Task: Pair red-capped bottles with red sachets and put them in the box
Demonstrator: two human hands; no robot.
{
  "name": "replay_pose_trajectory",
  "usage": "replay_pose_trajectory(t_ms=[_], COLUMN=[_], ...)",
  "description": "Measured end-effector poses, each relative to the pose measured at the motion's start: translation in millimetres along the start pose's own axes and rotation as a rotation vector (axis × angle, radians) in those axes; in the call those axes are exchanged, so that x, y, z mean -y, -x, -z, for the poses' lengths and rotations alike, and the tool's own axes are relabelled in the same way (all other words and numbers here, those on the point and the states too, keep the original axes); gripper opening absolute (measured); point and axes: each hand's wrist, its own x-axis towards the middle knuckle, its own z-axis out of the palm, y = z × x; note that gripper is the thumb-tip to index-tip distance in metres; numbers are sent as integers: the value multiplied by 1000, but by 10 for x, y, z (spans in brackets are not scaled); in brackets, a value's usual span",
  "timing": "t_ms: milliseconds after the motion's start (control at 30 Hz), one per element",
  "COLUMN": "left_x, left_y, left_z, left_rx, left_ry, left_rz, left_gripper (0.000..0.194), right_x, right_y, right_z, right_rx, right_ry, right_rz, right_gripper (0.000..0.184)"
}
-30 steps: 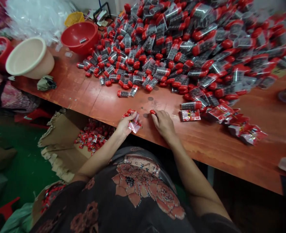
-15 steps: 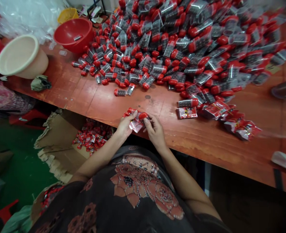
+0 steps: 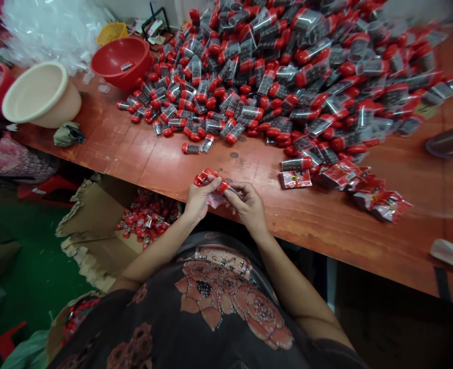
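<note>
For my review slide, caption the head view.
Left hand holds red packaging, right hand a red-ended tube against it, at a table heaped with similar tubes.

The red packet (image 3: 207, 177) is shining in glossy plastic film; far red-capped tubes (image 3: 251, 111) are gleaming in clear plastic. The smooth wooden table (image 3: 165, 166) is reflecting light; left, the matt cardboard box (image 3: 96, 207) is showing rough edges.

Single head cam, looking fwd & steeply down: wearer's dark floral-print fabric shirt (image 3: 226, 300) v. close at btm, bare left hand (image 3: 198, 200) & bare right hand (image 3: 254, 209) near ctr, reddish-brown flat-topped wooden table (image 3: 161, 164) running across beyond.
</note>
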Motion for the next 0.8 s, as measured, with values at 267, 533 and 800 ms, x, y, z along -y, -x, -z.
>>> replay_pose_trajectory(t_ms=[267, 533, 800], left_x=[-62, -122, -179], left_y=[91, 210, 157], left_z=[-22, -37, -41], left_rx=[21, 160, 97], left_ry=[-24, -150, -192], left_rz=[-105, -117, -105], left_gripper=[43, 33, 24], right_x=[119, 67, 68], right_y=[71, 138, 140], right_z=[7, -49, -1], right_rx=[-37, -177, -35], right_ry=[50, 51, 39], right_rz=[101, 261, 197], right_gripper=[26, 21, 34])
